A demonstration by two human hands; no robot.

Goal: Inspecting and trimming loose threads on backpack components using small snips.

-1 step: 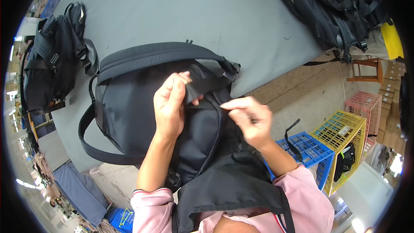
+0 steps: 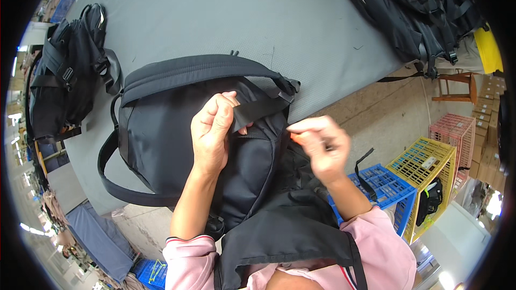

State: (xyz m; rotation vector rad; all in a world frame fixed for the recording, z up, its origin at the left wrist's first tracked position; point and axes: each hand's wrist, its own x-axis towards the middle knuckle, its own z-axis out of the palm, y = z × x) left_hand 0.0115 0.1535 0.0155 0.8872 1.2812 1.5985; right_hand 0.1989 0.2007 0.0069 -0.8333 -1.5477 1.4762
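A black backpack (image 2: 158, 134) lies on its side at the table's near edge, its padded shoulder strap (image 2: 199, 70) arching along the far side. My left hand (image 2: 212, 131) is closed around the end of a flat black webbing strap (image 2: 260, 109), which runs right to a buckle (image 2: 286, 96). Just right of the bag's seamed edge, my right hand (image 2: 325, 147) is pinched, thumb against forefinger. A small orange spot shows at its fingertips, too blurred to name. Below both hands hangs my black apron (image 2: 290, 231).
Another black backpack (image 2: 67, 83) stands at the left of the grey table (image 2: 226, 16). More black backpacks (image 2: 414, 16) are heaped at the far right. Blue (image 2: 376, 180), yellow (image 2: 422, 156) and pink (image 2: 454, 126) plastic crates and a wooden stool (image 2: 465, 88) stand on the floor to the right.
My right hand has shifted slightly right, away from the bag's edge, and the orange spot now shows at its fingertips. My left hand keeps its hold on the webbing strap, nearly still.
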